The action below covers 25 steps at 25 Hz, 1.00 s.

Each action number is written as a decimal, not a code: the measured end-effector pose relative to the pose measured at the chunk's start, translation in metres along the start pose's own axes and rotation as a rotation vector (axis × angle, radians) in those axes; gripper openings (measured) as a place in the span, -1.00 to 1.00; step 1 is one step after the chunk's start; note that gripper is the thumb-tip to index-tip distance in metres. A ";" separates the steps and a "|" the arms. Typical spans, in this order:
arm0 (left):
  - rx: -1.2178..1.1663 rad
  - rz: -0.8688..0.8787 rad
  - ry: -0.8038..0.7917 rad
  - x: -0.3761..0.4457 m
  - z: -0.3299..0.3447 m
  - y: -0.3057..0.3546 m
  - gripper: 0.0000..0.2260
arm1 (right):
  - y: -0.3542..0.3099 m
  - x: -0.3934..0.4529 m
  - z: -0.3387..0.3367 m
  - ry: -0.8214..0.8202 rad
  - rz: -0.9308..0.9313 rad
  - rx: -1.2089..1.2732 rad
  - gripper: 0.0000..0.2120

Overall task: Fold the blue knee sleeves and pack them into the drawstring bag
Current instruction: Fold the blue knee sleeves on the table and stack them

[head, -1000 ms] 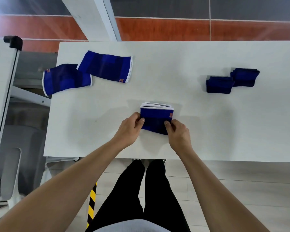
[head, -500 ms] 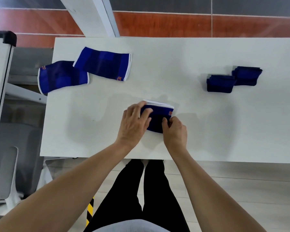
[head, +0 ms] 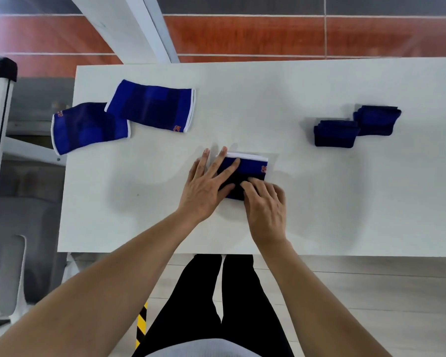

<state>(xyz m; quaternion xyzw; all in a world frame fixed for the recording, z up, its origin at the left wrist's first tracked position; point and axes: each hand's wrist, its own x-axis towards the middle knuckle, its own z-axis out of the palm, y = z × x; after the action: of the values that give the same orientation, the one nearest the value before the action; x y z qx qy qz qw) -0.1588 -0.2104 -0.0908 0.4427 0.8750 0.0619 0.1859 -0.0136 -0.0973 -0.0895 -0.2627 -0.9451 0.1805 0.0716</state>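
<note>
The folded knee sleeve (head: 245, 173) lay on the white table (head: 268, 99) near its front edge, under both hands. The left hand (head: 204, 186) lay flat with straight, spread fingers pressing the sleeve's left part; the right hand (head: 265, 202) pressed its near right corner with fingers bent, gripping nothing visibly. Two unfolded sleeves (head: 150, 105) lay overlapping at the table's far left, two folded dark bundles (head: 336, 134) well apart at right.
</note>
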 end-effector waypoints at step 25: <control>-0.023 -0.281 0.112 0.010 -0.032 -0.052 -0.54 | 0.001 0.074 -0.022 0.031 -0.042 0.001 -0.67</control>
<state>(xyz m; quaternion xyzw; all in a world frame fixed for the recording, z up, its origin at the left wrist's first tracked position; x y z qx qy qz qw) -0.2156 -0.2322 -0.0785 0.3095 0.9366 0.0701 0.1486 -0.0710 -0.0513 -0.0669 -0.2457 -0.9490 0.1755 0.0903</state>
